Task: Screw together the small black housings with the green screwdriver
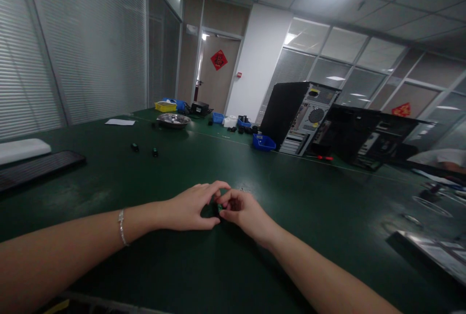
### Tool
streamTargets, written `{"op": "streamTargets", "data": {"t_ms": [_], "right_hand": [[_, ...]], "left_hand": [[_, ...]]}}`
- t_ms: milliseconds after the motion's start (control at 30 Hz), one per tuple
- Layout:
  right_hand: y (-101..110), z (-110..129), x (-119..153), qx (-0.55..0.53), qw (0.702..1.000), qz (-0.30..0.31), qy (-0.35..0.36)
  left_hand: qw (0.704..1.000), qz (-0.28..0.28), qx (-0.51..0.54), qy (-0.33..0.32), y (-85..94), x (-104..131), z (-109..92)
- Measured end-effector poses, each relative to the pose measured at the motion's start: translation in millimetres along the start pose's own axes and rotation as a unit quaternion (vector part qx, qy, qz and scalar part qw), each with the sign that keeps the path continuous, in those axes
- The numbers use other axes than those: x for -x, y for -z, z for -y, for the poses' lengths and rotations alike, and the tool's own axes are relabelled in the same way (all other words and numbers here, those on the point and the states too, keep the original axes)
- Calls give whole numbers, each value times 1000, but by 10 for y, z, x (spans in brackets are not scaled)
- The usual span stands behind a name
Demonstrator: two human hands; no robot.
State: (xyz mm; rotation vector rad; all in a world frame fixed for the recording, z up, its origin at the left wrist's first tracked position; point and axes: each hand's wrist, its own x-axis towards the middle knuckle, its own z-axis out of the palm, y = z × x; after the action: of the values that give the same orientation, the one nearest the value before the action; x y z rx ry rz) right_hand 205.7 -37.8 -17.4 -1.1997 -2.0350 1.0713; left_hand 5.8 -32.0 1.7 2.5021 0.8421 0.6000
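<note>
My right hand [242, 209] pinches a small dark piece with green on it [220, 208] between thumb and fingertips, low over the green table. Its exact kind is too small to tell. From the left, my left hand [194, 206] curves around the same spot, its thumb and forefinger apart; the tips of its other fingers are partly hidden. The forefinger reaches right up to the right hand's fingers. Two small black pieces with green marks, one [134, 147] beside another [155, 152], lie farther off on the left of the table.
A keyboard [40, 168] lies at the left edge. Farther back are a metal bowl [174, 120], a yellow bin [165, 107] and a blue bin [264, 142]. A computer tower [287, 110] stands back right, near a red-handled tool [324, 157]. Another person's arm [451, 166] shows far right.
</note>
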Motion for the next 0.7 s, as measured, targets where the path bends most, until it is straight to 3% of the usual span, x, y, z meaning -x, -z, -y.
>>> {"op": "streamTargets", "data": {"t_ms": [167,400,700], "right_hand": [[-13,-14,-17,-8,1000,10,-13],[37,-23,4,-20,999,37,-15],[53,-10,7,-2,999,44,-13]], "left_hand": [[1000,-4,-11,-9,8,13,-14],[996,-7,-57,-64,152,28,-79],[986,22,-70,-152,109,-9,77]]}}
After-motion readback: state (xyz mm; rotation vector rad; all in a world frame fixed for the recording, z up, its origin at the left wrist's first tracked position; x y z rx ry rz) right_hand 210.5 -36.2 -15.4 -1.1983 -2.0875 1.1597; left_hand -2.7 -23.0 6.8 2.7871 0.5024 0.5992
